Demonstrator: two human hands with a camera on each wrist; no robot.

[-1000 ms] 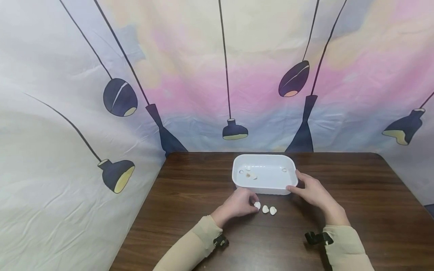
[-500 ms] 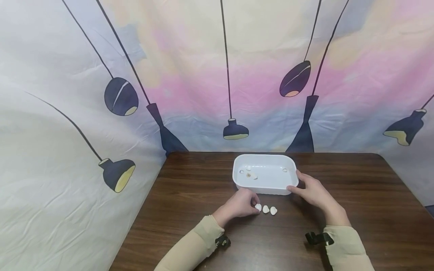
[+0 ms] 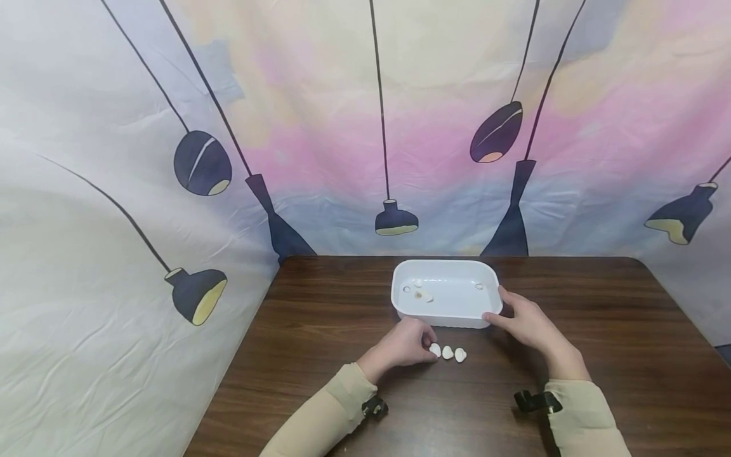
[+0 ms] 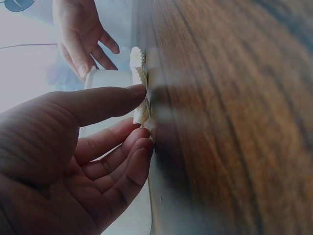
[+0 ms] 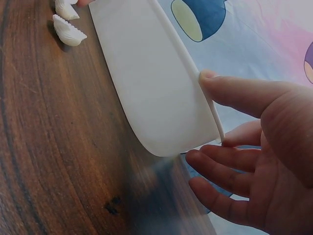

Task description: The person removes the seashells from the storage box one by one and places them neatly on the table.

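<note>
Three white seashells form a short row on the wooden table in front of a white plastic tray (image 3: pixel 445 320). My left hand (image 3: pixel 402 343) pinches the leftmost seashell (image 4: pixel 142 112) between thumb and index finger, its other fingers loosely bent close over the wood. Just right of it lie the middle seashell (image 3: pixel 448 353) and the right seashell (image 5: pixel 68 32), ridged and pale. At the tray's right front corner, my right hand (image 3: pixel 528 320) holds the rim, thumb (image 5: pixel 209 76) on the front edge and index finger at the end wall. The remaining right fingers extend beside that wall.
Inside the tray, several small shells (image 3: pixel 428 296) lie mostly toward the left, with a pale one (image 3: pixel 479 286) at the right. The brown table (image 3: pixel 605 317) reaches back to a printed cloth (image 3: pixel 445 146) with painted lamps.
Over the second, the pinched seashell has shifted slightly right and nearer to me, closer in line with the other two. The right hand and tray stay put.
</note>
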